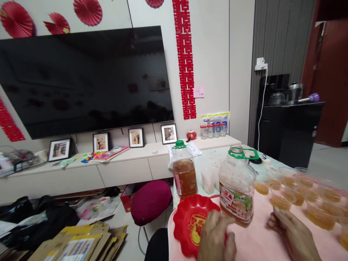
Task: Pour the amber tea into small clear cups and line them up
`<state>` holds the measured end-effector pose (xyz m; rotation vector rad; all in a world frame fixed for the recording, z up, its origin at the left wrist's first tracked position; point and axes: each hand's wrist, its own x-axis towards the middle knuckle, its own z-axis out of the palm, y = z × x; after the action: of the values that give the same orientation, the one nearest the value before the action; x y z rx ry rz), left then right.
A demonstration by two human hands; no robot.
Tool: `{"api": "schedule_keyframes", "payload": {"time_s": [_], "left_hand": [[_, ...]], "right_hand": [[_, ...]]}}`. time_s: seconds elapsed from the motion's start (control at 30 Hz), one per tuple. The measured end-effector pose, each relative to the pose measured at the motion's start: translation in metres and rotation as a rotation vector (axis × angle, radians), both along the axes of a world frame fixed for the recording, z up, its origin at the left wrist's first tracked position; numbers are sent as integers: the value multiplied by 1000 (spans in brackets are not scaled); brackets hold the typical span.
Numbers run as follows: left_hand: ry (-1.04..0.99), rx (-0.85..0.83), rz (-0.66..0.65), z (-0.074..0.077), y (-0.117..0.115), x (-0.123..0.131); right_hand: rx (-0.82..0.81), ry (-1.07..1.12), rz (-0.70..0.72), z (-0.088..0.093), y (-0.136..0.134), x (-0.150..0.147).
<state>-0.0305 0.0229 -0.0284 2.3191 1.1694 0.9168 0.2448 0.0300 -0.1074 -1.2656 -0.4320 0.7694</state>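
My left hand [216, 237] hovers over the right rim of a red scalloped plate [182, 224]. Its thumb and forefinger are apart, with nothing visible between them. Just beyond the fingertips stands a clear plastic jug [237, 197], uncapped, with a little amber liquid at the bottom and a green handle ring at its neck. My right hand [292, 232] is closed at the front edge of a clear cup [282, 197] of amber liquid. Its fingers are pressed together; whether they hold anything is hidden. Several more filled cups [322, 210] crowd the right side.
A second jug [185, 174], green-capped and fuller, stands behind the plate. Stacked plastic cups [208, 179] are between the jugs. A pink cloth [261, 243] covers the table's near part. A maroon stool [150, 201] and cardboard packets [81, 243] are to the left.
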Motion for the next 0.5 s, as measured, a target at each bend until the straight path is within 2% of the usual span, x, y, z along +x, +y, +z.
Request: {"api": "schedule_keyframes", "payload": {"time_s": [0.13,0.23,0.37,0.5], "left_hand": [[217,-74,13,43,54,-5],[350,-84,34,63,86,5],[457,-77,127,74,107,24],[512,-71,182,69,122,38]], "right_hand": [[-38,-76,15,0,1,0],[-56,-120,27,-2,2,1],[-50,-151,46,-7,4,3],[12,-143,31,-15,6,5]]}}
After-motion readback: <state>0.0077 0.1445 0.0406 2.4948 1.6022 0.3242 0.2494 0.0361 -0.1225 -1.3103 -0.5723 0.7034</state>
